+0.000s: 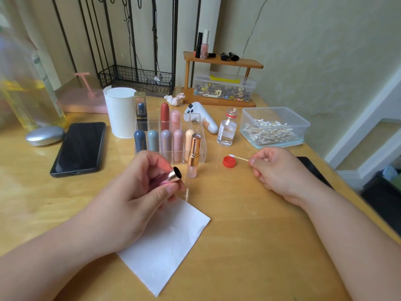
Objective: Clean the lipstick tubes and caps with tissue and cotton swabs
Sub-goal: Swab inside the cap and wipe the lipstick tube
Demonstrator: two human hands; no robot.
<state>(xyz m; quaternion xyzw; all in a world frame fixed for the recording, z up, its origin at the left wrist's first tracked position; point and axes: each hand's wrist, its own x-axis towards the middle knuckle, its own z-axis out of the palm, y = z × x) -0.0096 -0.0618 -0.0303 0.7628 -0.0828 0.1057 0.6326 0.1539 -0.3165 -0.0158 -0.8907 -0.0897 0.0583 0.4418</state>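
Lipstick cap [174, 173]: pink body, gold rim, dark open end turned up and to the right. Held off the table, pinched between the thumb and curled fingers of the left hand [138, 190], above the far corner of a flat white tissue [165, 253].

Lipstick tube [193, 156]: uncapped, standing upright on the wooden table [249, 235], just right of the cap and just in front of the clear organizer [202, 135]. Gold upper part, clear pink base.

Right hand [280, 170]: fingers curled in, thumb and forefinger pinching the wooden end of a cotton swab [238, 157]. Swab points left; its white tip lies at the far rim of a red bottle cap [229, 162] that lies on the table. Contact between tip and cap: cannot tell.

Organizer holds capped lipsticks upright, five in the front row and more behind.

Right of it: a small glass bottle [227, 129], open, with clear liquid; then a clear box of cotton swabs [273, 127].

Left of it: a white tissue roll [120, 111] on end, and a dark phone [80, 146] lying flat.
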